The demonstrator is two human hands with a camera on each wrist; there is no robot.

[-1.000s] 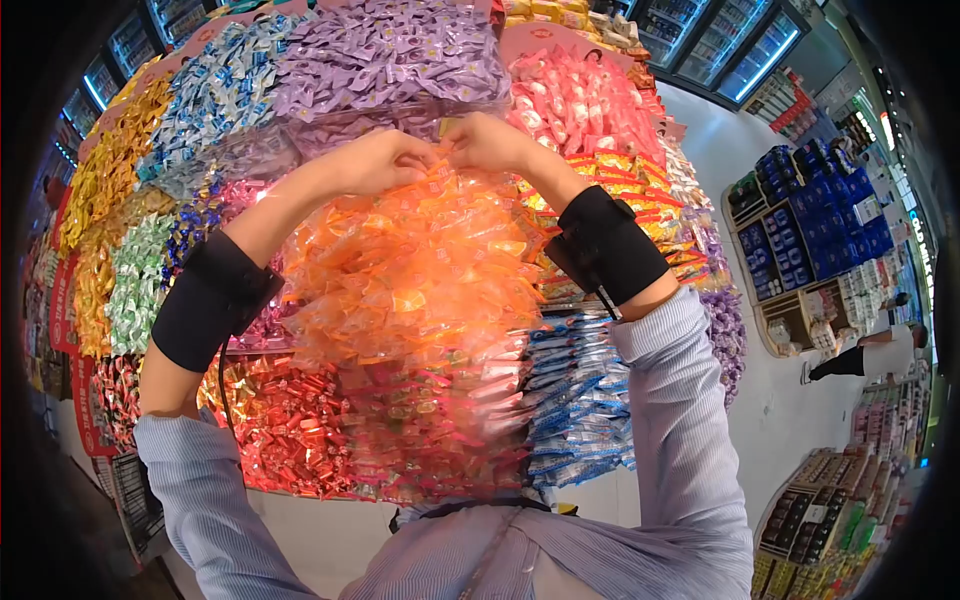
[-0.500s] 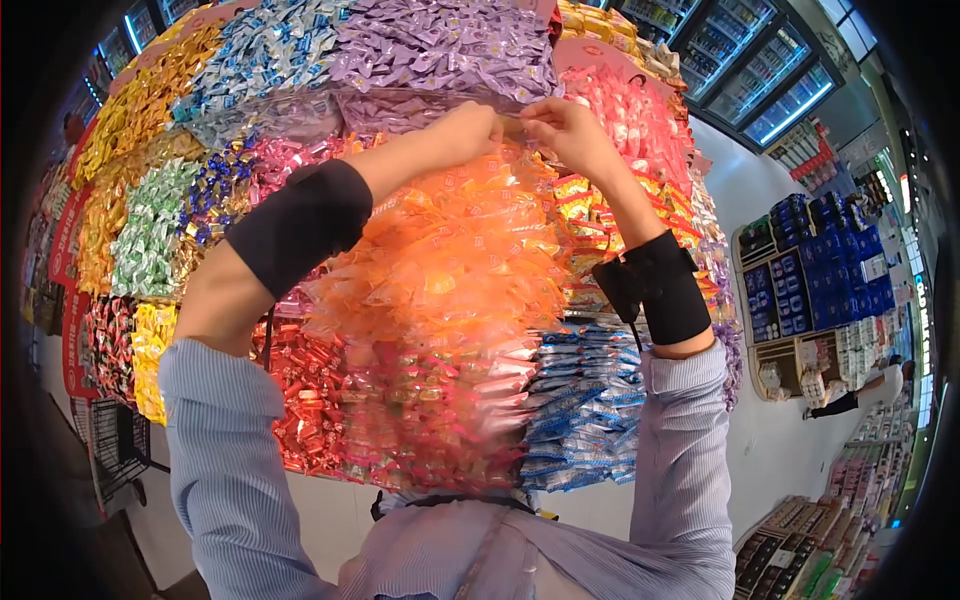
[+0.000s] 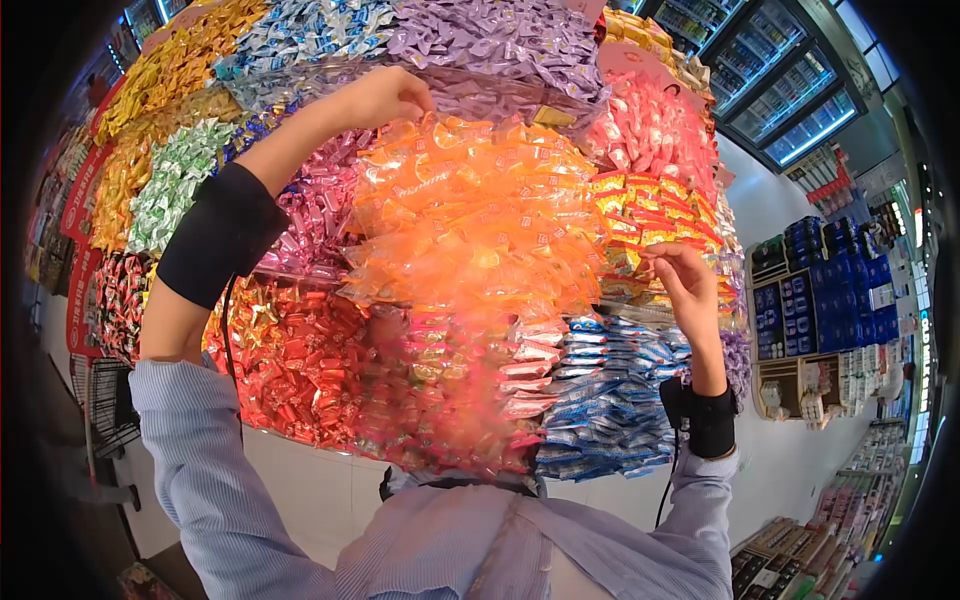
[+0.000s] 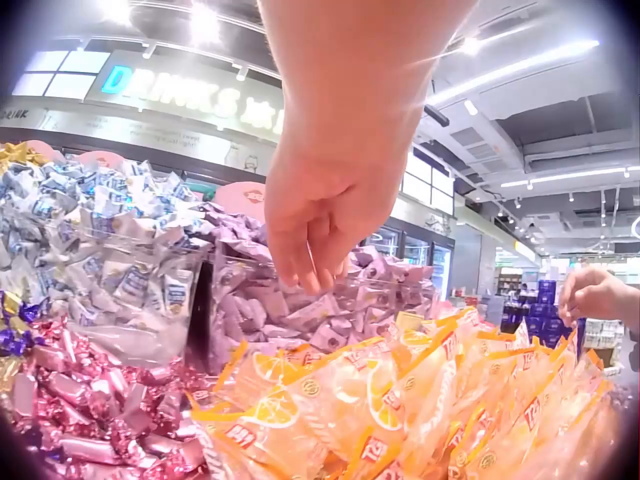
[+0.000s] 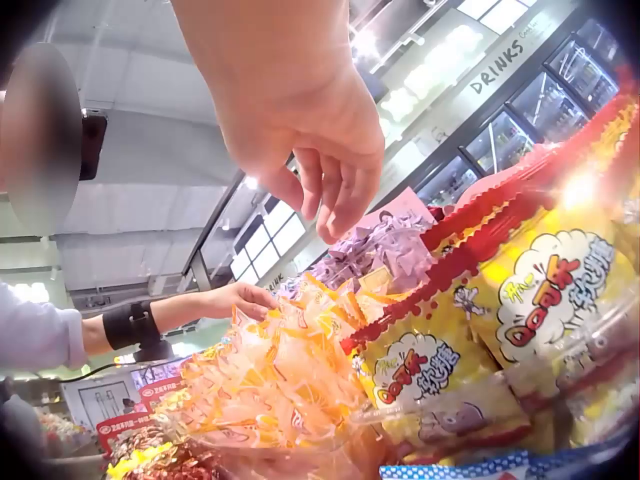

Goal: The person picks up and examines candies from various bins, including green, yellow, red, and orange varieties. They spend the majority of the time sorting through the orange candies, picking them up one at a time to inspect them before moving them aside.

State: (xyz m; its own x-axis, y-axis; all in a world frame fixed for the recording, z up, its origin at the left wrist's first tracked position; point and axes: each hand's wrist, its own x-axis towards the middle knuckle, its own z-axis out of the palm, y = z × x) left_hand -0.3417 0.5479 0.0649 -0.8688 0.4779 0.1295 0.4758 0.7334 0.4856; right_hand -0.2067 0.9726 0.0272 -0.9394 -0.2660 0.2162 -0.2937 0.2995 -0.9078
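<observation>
Orange candy packets (image 3: 480, 200) with orange-slice prints form a tall heap at the middle of the stand. At its back left corner is my left hand (image 3: 385, 98), fingers bent loosely downward; in the left wrist view the left hand (image 4: 325, 215) hangs above the packets with nothing visible in it. My right hand (image 3: 688, 285) is over the yellow and red packets (image 3: 650, 215) to the right of the heap. The right wrist view shows the right hand (image 5: 310, 140) with fingers loosely bent, above the packets, holding nothing visible.
Purple candies (image 3: 490, 40) lie behind the heap, pink ones (image 3: 645, 120) at the back right. Red candies (image 3: 295, 370) and blue-white packets (image 3: 610, 400) fill the near side. A cart (image 3: 110, 400) stands at left, blue goods (image 3: 850, 300) at right.
My hands have moved apart from close together at the heap's back edge. The left went to its left corner; the right came nearer and to the right.
</observation>
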